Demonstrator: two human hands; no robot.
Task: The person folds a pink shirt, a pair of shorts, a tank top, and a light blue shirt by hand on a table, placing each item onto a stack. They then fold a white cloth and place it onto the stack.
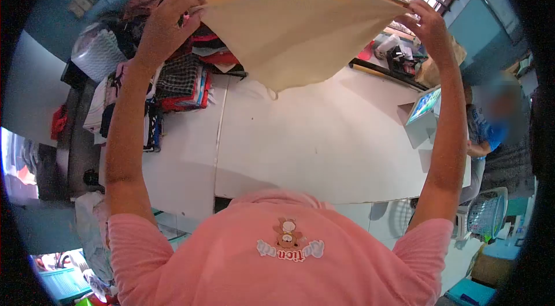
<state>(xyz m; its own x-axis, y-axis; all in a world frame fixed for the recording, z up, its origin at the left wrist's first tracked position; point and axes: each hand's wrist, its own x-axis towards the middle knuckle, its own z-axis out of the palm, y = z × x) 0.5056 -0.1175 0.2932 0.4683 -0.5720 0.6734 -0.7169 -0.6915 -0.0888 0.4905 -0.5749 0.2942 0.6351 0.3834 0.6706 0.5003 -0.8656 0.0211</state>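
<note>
Both arms are raised, stretching a cream-coloured piece of cloth [298, 31] between them above the white table [324, 144]. The left hand [167, 20] is closed on the cloth's upper left corner, fingers curled over the edge. The right hand [428, 26] pinches the upper right corner between thumb and fingers. The cloth spans from one hand to the other along its top edge and sags to a rounded point in the middle, hanging clear of the table's far part. On the far left of the table lies a pile of folded, patterned clothes [179, 83]. At the right edge a seated person in a blue shirt [483, 132] is near a small lit screen [425, 105].
</note>
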